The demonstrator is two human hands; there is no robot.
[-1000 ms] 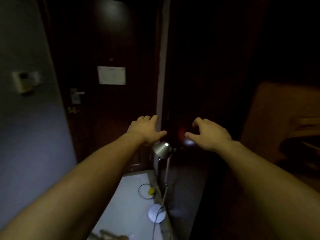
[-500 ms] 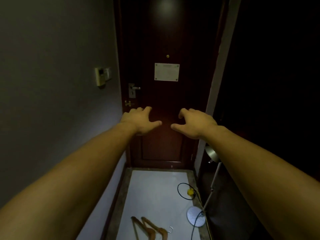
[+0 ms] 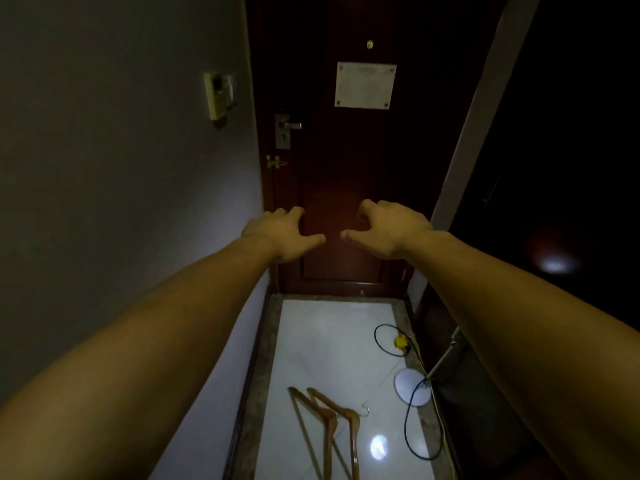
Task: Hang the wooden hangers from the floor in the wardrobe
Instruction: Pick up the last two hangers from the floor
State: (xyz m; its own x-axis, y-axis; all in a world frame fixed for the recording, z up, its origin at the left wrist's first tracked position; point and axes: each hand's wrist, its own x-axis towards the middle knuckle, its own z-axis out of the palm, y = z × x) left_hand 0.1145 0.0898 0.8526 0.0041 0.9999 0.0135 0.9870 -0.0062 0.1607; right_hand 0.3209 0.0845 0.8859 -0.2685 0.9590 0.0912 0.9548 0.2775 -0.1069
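Note:
Two wooden hangers (image 3: 329, 427) lie side by side on the white floor tile (image 3: 322, 341) at the bottom centre, their metal hooks pointing right. My left hand (image 3: 280, 233) and my right hand (image 3: 388, 230) are stretched out in front of me at mid-height, well above the hangers. Both hold nothing, and their fingers hang loosely curled. The dark wardrobe (image 3: 554, 150) fills the right side; its inside is too dark to make out.
A dark red door (image 3: 346, 168) with a handle and a white notice closes the corridor ahead. A grey wall (image 3: 121, 168) with a switch panel runs along the left. A floor lamp's round base (image 3: 412, 388), a black cable and a yellow plug lie at the right.
The view has swung left from the wardrobe toward the door and tilted down. The hangers on the floor have come fully into view. Both hands stay stretched out and hold nothing.

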